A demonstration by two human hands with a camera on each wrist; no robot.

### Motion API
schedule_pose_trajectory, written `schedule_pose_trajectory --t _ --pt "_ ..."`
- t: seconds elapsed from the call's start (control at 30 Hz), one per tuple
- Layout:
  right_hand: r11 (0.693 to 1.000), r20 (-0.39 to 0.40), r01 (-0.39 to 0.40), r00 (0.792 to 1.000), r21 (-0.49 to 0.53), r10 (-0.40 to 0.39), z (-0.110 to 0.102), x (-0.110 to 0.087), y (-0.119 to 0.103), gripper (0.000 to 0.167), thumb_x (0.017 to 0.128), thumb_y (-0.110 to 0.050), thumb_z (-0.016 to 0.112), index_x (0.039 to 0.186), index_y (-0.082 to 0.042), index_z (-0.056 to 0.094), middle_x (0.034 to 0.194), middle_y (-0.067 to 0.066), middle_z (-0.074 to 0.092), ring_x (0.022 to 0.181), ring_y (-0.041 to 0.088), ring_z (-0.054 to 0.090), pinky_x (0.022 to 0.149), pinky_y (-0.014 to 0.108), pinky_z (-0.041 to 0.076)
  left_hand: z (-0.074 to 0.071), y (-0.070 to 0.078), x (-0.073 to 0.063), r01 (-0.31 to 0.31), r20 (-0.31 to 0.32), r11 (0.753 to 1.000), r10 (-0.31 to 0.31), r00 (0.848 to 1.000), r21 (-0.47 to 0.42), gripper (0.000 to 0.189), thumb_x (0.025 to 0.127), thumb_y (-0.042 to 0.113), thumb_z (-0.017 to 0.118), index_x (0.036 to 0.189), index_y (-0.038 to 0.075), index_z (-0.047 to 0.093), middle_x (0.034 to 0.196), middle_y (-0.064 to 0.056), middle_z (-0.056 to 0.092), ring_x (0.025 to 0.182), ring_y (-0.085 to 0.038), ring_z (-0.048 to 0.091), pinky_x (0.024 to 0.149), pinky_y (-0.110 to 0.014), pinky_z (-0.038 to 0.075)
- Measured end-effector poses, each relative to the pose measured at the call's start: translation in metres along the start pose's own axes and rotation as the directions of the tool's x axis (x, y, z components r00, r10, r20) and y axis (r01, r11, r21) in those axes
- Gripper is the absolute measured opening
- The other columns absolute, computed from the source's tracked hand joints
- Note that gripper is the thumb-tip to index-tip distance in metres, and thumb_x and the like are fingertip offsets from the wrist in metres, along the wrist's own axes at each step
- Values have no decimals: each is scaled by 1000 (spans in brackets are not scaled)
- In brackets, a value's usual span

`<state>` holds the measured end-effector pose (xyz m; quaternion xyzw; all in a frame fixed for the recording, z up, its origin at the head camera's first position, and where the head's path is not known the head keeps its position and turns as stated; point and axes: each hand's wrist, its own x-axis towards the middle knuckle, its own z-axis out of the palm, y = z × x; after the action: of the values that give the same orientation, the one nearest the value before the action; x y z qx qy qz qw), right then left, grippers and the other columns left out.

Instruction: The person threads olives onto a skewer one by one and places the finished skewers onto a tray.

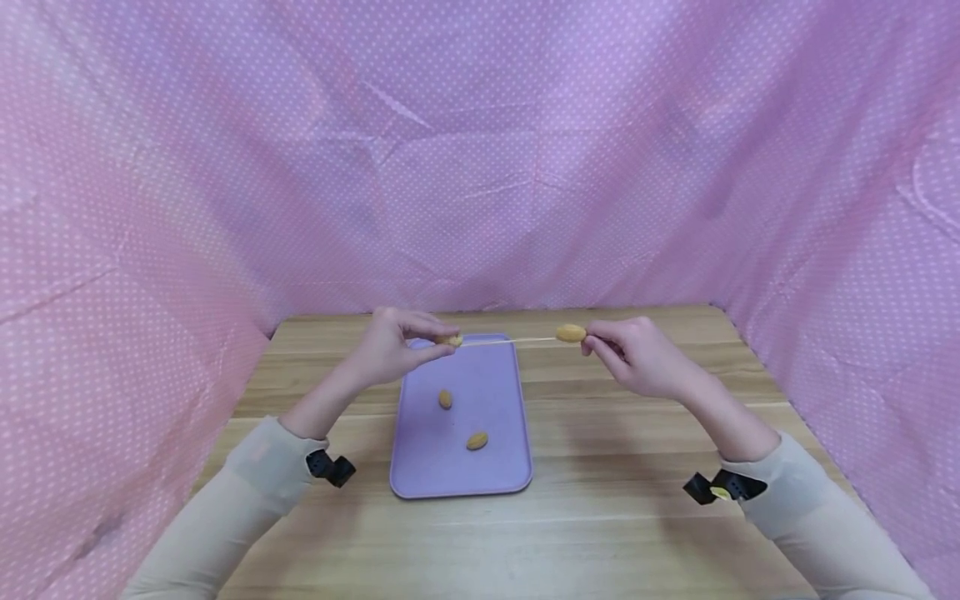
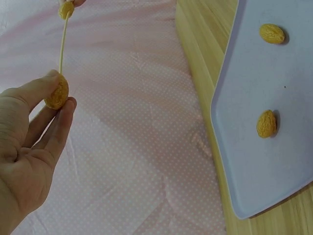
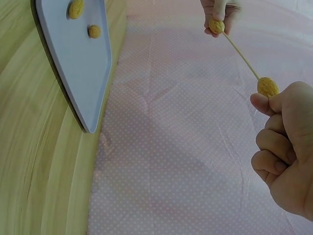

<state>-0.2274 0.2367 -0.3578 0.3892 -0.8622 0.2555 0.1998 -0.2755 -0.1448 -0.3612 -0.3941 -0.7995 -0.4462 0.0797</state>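
Observation:
A thin wooden skewer point(image 1: 525, 340) stretches nearly level between the two hands, above the far end of a purple tray point(image 1: 495, 477). My left hand point(image 1: 393, 346) pinches a wrinkled yellow-brown dried date point(image 2: 57, 92) between thumb and fingers, at one end of the skewer; the tip there is hidden. Another date point(image 1: 572, 333) sits on the skewer's other end. Right behind that date, my right hand point(image 1: 647, 358) pinches the skewer end with thumb and forefinger, the other fingers curled. Its fingertips touch the date point(image 3: 267, 87), and the stick's end is covered by them.
Two loose dates lie apart on the tray: one date point(image 1: 446, 399) near its middle, another date point(image 1: 477, 440) nearer the front. The tray stands on a wood-grain table point(image 1: 600, 533). Pink dotted cloth point(image 1: 480, 167) hangs behind and at both sides.

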Motion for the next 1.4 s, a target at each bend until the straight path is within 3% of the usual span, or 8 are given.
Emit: schedule_pose_trajectory --t 0.17,0.47,0.8,1.1,1.4 --pt "1000 9 16 1000 -3 -16 4 2 -1 22 97 6 67 87 -14 69 62 -15 40 54 -10 30 44 11 27 -2 2 -3 20 2 1000 -20 1000 4 23 85 1 88 107 3 84 102 -11 83 90 -23 81 82 -24 67" --pt "999 3 24 1000 32 -24 6 2 -2 22 96 9 66 87 -11 70 61 -15 40 54 -11 29 43 11 26 2 3 0 -23 2 999 23 1000 49 24 84 5 89 108 4 84 103 -10 84 95 -25 81 87 -31 67" --pt "999 38 13 999 36 -15 11 4 -3 22 97 6 66 87 -14 70 63 -15 43 55 -10 31 45 11 28 5 5 0 -31 13 994 30 999 105 25 84 7 90 108 5 84 102 -6 84 93 -21 80 77 -26 65" --pt "999 68 1 998 38 -4 15 7 -7 19 99 3 66 88 -12 71 64 -15 42 55 -10 31 46 13 30 6 5 1 -40 30 991 36 999 126 24 85 8 89 109 7 84 104 -6 84 95 -20 81 84 -35 68" --pt "999 82 -8 997 43 5 20 9 -6 19 101 2 65 88 -10 71 64 -14 43 55 -10 31 46 16 32 9 6 3 -73 51 987 66 996 140 24 86 7 88 109 4 83 105 -8 84 94 -21 81 81 -30 68"
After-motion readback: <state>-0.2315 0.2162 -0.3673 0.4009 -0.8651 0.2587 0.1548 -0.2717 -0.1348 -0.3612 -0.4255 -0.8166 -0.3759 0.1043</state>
